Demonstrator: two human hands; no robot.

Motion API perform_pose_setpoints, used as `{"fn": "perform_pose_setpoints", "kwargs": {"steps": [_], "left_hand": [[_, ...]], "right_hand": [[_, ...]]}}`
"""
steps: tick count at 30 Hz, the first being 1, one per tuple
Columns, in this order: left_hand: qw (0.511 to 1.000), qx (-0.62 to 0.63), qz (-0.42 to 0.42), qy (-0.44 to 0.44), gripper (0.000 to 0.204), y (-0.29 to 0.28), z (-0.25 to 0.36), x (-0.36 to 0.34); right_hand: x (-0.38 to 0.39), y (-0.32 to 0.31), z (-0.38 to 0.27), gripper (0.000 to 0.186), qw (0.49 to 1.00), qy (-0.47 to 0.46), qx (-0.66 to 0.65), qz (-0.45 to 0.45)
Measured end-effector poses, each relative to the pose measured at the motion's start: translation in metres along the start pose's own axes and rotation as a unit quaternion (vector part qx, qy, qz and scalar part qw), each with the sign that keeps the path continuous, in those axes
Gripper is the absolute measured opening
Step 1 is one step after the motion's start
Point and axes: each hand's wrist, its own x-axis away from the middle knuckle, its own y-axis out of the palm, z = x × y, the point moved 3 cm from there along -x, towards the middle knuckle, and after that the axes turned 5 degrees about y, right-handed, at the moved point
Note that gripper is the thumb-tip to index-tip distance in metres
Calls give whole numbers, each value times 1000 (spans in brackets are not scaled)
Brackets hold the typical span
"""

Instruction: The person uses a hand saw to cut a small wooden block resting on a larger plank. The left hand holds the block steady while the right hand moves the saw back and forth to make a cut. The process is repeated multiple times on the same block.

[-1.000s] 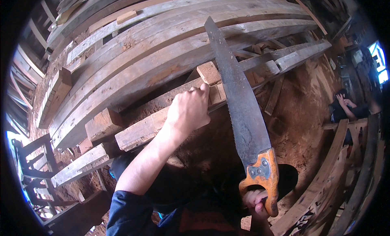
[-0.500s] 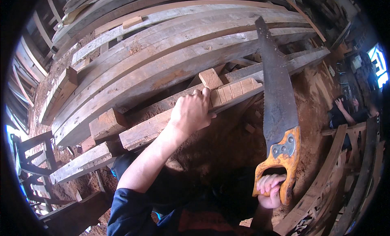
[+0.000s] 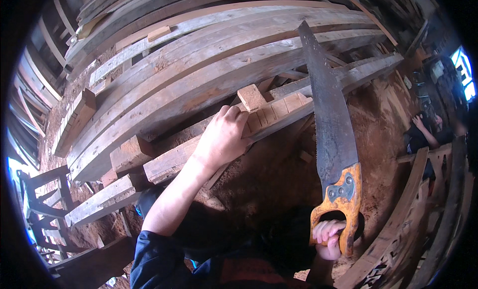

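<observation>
My right hand (image 3: 328, 237) is closed around the orange wooden handle of a handsaw (image 3: 331, 125). The dark, worn blade points away from me, its toothed edge to the left, beside the right end of a squared wooden beam (image 3: 172, 161). Across that beam's upper face, near this end, run several parallel cuts. Gripping the beam left of the cuts is my left hand (image 3: 222, 140), fingers curled over it and partly hidden. A small wooden block (image 3: 252, 97) sits just beyond, close to my left fingertips.
Long, thick beams (image 3: 199, 85) lie side by side ahead. Another notched piece (image 3: 74, 121) rests at left, and a short block (image 3: 130, 153) supports timber near my left forearm. More lumber (image 3: 393, 229) lies at right. A person (image 3: 423, 132) is at the far right.
The saw has shifted left and slightly down, its blade now tilting more to the left. My left hand appears a little further left along the beam.
</observation>
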Motion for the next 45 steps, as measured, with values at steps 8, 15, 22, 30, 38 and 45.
{"fn": "perform_pose_setpoints", "kwargs": {"steps": [8, 15, 22, 30, 38, 45], "left_hand": [[995, 22, -99, 0, 34, -15, -8, -3], [996, -83, -33, 9, 49, -3, -5, 3], [990, -35, -138, -6, 68, -4, -19, -10], [979, -186, -89, 0, 87, -6, -15, -7], [978, -147, -129, -67, 99, -5, -23, -17], [969, -17, -228, -99, 89, 2, -51, -25]], "right_hand": [[-1, 3, -4, 26, 1000, -9, 7, -13], [2, 3, -1, 28, 1000, -9, 15, -8], [3, -1, 1, 25, 1000, -12, 16, -24], [4, -7, 9, 24, 1000, -7, -23, 8], [4, -15, 12, 24, 1000, 4, -23, 0], [1, -7, 8, 24, 1000, 14, -17, 5]]}}
